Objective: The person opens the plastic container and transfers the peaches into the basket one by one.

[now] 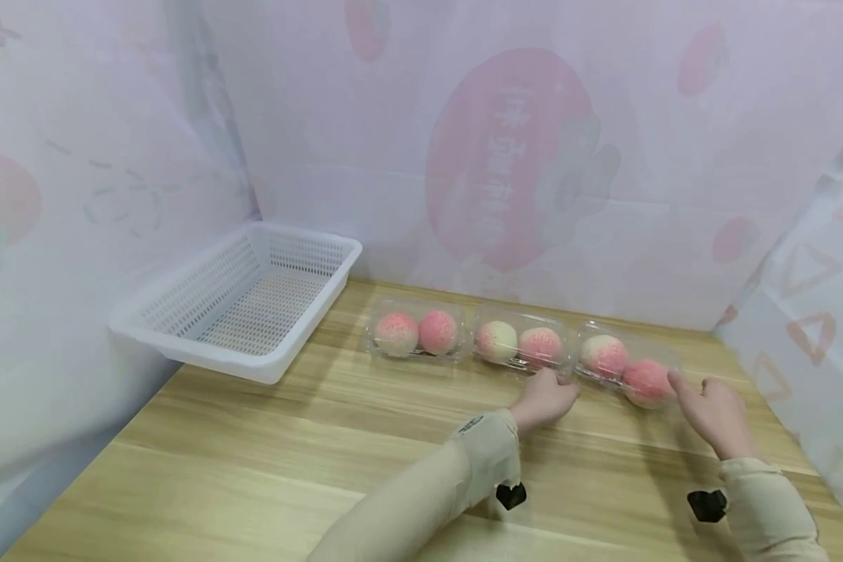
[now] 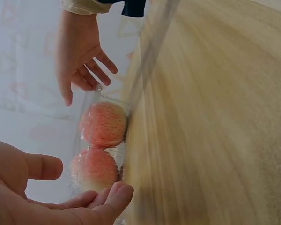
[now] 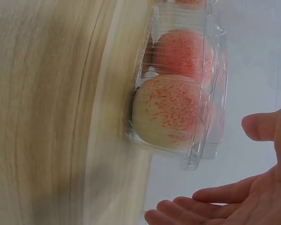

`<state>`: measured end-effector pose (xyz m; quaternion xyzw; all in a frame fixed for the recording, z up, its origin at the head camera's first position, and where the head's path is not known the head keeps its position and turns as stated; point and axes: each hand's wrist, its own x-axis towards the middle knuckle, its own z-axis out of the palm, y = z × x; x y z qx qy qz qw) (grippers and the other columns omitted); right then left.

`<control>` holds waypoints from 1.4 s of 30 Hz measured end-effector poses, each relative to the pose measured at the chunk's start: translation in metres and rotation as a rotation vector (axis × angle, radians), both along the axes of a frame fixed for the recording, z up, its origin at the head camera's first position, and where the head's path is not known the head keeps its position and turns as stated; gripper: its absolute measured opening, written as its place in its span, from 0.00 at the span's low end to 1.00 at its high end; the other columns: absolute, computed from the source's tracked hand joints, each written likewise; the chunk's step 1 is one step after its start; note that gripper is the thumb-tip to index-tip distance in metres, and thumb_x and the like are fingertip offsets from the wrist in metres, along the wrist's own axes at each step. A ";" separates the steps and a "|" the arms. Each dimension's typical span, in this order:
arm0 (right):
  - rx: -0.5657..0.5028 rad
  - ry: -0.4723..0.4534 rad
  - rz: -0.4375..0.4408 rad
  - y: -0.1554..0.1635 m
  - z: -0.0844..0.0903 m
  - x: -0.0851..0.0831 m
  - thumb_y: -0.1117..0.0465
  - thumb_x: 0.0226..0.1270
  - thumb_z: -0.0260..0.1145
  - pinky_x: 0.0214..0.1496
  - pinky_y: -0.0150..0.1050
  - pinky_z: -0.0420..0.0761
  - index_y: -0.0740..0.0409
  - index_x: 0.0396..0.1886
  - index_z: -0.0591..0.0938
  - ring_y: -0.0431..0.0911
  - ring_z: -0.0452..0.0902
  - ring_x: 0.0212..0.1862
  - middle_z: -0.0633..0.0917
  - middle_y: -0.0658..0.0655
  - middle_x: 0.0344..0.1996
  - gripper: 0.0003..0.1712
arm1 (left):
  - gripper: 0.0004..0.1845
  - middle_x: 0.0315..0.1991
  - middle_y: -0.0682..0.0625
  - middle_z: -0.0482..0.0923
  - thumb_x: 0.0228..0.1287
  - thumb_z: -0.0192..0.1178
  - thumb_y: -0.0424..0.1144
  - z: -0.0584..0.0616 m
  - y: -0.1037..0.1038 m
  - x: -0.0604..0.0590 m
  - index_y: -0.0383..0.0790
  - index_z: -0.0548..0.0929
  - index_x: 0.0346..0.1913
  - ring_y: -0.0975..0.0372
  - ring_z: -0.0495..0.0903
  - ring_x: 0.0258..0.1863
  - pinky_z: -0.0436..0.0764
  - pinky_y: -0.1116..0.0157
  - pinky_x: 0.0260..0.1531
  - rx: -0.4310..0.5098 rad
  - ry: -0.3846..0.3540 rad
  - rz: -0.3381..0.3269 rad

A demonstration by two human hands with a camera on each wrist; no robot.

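Observation:
Three clear plastic boxes stand in a row on the wooden table: a left box (image 1: 414, 329), a middle box (image 1: 522, 337) and a right box (image 1: 627, 361). Each holds two pink and pale-yellow peaches, such as the peach (image 1: 648, 382) at the right box's near end. My left hand (image 1: 544, 398) is at the front between the middle and right boxes, thumb and fingers apart in the left wrist view. Beside the right box's right end is my right hand (image 1: 716, 414); its thumb and fingers (image 3: 220, 194) are spread beside the clear plastic in the right wrist view.
A white perforated plastic basket (image 1: 276, 365) stands at the left of the table (image 1: 253, 468). Pale printed cloth (image 1: 393, 195) hangs behind the table and along both sides. A dark piece (image 1: 510, 496) sits under my left wrist, another (image 1: 707, 506) by my right wrist.

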<state>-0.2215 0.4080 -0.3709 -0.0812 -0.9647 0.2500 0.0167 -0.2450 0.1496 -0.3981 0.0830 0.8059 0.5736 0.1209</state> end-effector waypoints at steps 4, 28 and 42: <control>-0.075 -0.044 -0.014 0.002 0.000 0.002 0.35 0.76 0.38 0.52 0.66 0.74 0.88 0.57 0.66 0.78 0.65 0.55 0.67 0.88 0.55 0.51 | 0.12 0.10 0.55 0.60 0.68 0.59 0.38 -0.005 0.004 -0.001 0.29 0.84 0.39 0.66 0.58 0.10 0.59 0.71 0.11 0.076 -0.101 0.027; -0.775 -0.080 -0.105 0.006 -0.011 -0.002 0.68 0.71 0.51 0.36 0.41 0.86 0.77 0.37 0.78 0.44 0.85 0.29 0.85 0.57 0.26 0.13 | 0.06 0.42 0.35 0.77 0.66 0.62 0.29 -0.026 0.038 -0.029 0.29 0.78 0.41 0.45 0.78 0.49 0.79 0.54 0.53 1.029 -0.598 0.349; -0.972 -0.167 -0.053 0.013 -0.007 -0.003 0.75 0.67 0.51 0.45 0.42 0.85 0.85 0.63 0.55 0.48 0.84 0.34 0.82 0.61 0.30 0.28 | 0.02 0.32 0.41 0.80 0.66 0.61 0.26 -0.020 0.045 -0.026 0.28 0.81 0.38 0.52 0.83 0.38 0.80 0.53 0.51 1.033 -0.560 0.321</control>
